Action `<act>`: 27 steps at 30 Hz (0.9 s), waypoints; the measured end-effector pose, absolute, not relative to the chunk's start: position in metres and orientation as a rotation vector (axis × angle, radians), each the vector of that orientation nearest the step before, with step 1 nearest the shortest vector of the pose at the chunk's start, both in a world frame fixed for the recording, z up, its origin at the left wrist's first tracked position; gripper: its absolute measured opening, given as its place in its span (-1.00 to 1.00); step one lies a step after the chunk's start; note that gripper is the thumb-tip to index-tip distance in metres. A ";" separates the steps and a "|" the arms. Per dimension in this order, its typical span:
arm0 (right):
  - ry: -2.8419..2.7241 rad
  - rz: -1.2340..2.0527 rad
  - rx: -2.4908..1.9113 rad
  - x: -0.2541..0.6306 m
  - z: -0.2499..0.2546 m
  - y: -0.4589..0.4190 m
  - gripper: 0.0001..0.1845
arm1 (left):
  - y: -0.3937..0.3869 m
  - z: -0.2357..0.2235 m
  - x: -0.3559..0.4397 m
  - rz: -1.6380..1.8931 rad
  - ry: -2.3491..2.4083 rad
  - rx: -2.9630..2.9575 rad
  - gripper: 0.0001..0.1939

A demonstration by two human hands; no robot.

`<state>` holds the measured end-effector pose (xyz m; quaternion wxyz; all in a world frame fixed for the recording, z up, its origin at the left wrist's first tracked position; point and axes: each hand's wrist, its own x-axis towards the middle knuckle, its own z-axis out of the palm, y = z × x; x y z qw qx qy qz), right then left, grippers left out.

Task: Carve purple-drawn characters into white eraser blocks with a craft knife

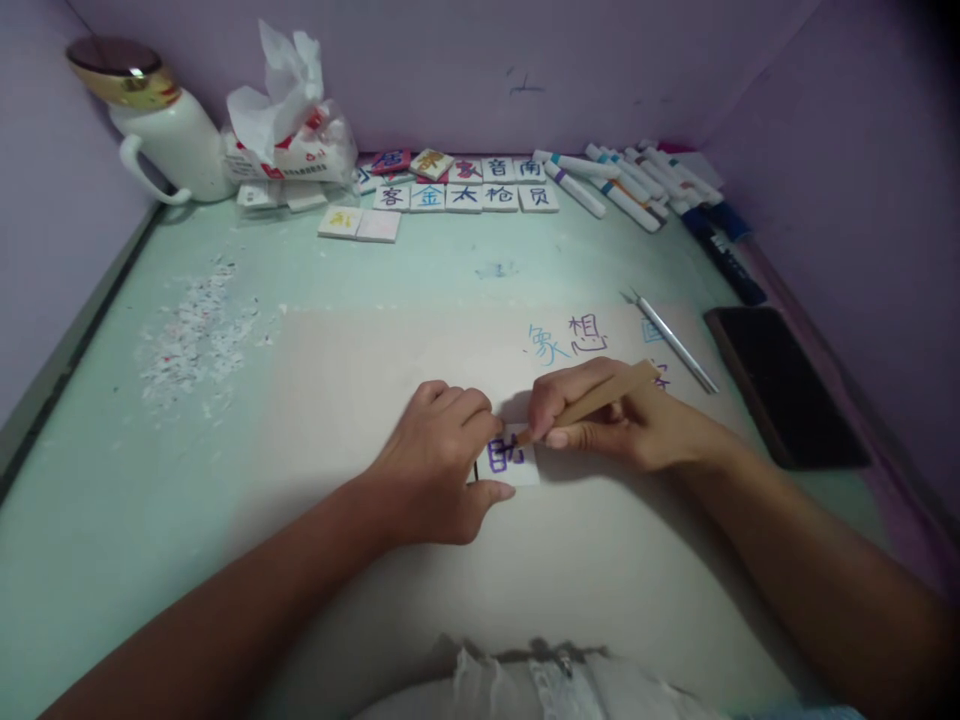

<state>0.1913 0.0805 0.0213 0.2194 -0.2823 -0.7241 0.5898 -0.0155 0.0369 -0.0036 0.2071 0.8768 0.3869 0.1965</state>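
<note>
Head view. Item: one white tile (528, 474), lying on the pale sheet (337, 400) in front of the person, between the two hands. We note a purple character on its face, with darker strokes towards the middle. Its lines look substantially laid down, though the fingers and the dim light keep us from saying whether they are complete or cut into. In the back rows, finished-looking: several lettered tiles (465, 198) in purple and blue. Nearer, a yellow-marked tile (341, 222) touches a pale tile (379, 227) on which we see no character; that one appears unworked. How much remains overall, we cannot tell.

Left hand (435, 465): palm down, forearm slanting in from lower left, curled fingers at the tile's upper left, thumb at its lower edge, clamping it. Right hand (641, 428): turned inward, fingers closed together on a tan tool (609, 394), slanted, its tip over the tile's upper part. Beyond, a silver craft knife (675, 345), apart from both.
</note>
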 end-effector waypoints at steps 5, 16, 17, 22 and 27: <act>-1.566 1.675 -1.127 0.179 0.021 0.060 -0.85 | 0.036 -0.003 -0.015 0.568 1.105 2.443 -0.72; -1.150 1.619 -1.259 0.181 0.003 0.023 -0.82 | 0.036 -0.006 -0.015 0.611 1.087 2.468 -0.72; -1.115 1.629 -1.253 0.181 0.002 0.021 -0.82 | 0.036 -0.006 -0.015 0.616 1.086 2.468 -0.72; -1.038 1.644 -1.180 0.178 -0.002 0.015 -0.85 | 0.035 -0.005 -0.014 0.624 1.085 2.473 -0.71; -1.082 1.582 -1.196 0.177 -0.002 0.011 -0.86 | 0.035 -0.005 -0.014 0.629 1.085 2.465 -0.71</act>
